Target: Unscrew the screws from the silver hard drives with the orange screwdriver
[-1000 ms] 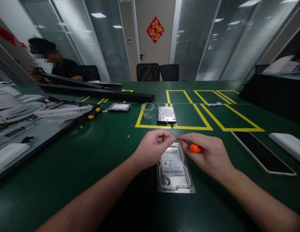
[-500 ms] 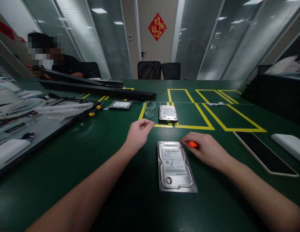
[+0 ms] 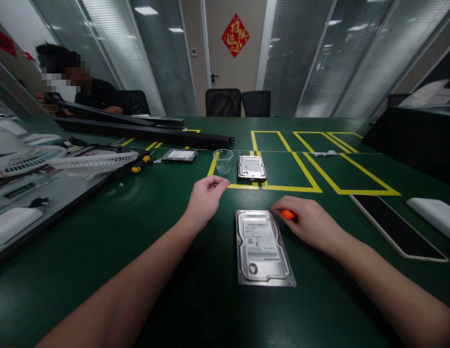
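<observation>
A silver hard drive [image 3: 263, 249] lies label up in front of me on the green table. Beside its far right corner is my right hand [image 3: 307, 217], closed around an orange-handled tool [image 3: 289, 214]. Most of that tool is hidden by the fingers, so its exact kind does not show. My left hand [image 3: 206, 198] is held in a pinch beyond the drive's far left corner, just short of a clear plastic cup [image 3: 223, 164]. Whatever may be between those fingertips is too small to make out. Behind, a second hard drive [image 3: 251, 167] sits right of the cup.
A third hard drive [image 3: 179, 155] and a yellow-black screwdriver [image 3: 141, 163] lie further left, near a cluttered tray [image 3: 101, 176]. Long black bars [image 3: 148, 133] stretch across behind them. At right are a phone [image 3: 397, 227] and a white box [image 3: 433, 215]. A person [image 3: 97, 94] sits far left.
The whole view has shifted up slightly. Both hands keep nearly the same places, the left pinched and the right closed on the orange-handled tool.
</observation>
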{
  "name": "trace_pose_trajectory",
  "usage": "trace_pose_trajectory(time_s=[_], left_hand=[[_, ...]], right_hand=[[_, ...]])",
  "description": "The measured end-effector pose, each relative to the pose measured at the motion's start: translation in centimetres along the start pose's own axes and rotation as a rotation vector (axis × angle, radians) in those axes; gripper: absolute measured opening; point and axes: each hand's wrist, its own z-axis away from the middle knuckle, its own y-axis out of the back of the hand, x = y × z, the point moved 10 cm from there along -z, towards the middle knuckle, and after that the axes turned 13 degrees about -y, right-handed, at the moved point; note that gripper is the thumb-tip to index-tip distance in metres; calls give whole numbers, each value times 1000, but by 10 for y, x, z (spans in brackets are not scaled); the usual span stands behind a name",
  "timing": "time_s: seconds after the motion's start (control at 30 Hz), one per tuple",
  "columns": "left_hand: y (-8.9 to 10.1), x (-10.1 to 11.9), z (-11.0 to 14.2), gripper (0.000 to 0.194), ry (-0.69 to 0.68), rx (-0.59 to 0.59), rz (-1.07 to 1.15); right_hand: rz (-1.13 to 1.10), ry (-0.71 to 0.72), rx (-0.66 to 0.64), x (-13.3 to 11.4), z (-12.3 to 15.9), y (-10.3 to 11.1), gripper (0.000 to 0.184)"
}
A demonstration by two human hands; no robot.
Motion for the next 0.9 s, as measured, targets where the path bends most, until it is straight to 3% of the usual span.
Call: trace_pose_trajectory(time_s=[0.9], left_hand=[[3,0,-1,20,0,32,44]], right_hand=[[-27,25,16,4,1,-2,28]])
